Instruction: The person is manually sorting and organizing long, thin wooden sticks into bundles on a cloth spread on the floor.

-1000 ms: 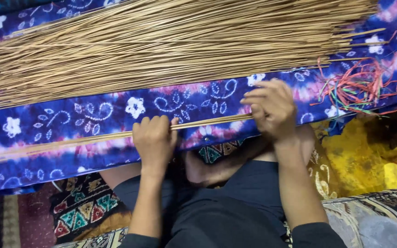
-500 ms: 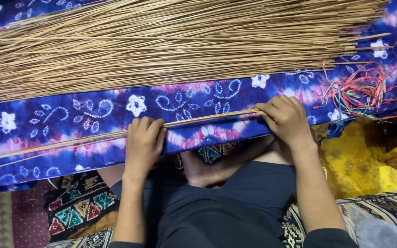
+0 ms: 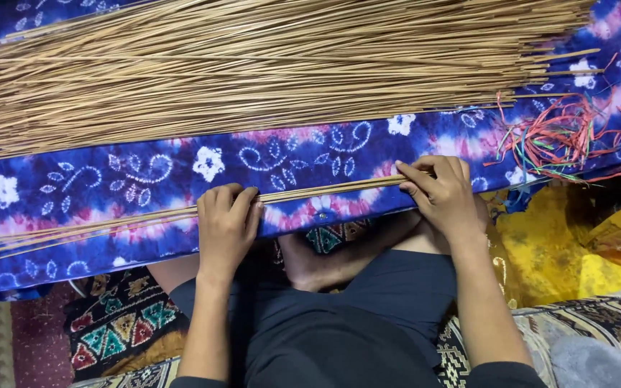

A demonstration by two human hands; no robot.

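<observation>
Both hands — left hand, right hand — on stick bundle

No pkgs, labels, signs or screens can be seen here.

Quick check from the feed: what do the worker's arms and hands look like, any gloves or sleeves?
No gloves: the left hand and right hand are bare, with no rings, watch or bands visible. Both forearms are bare too. Dark sleeves show only at the bottom edge of the view, pushed up near the elbows.
</observation>
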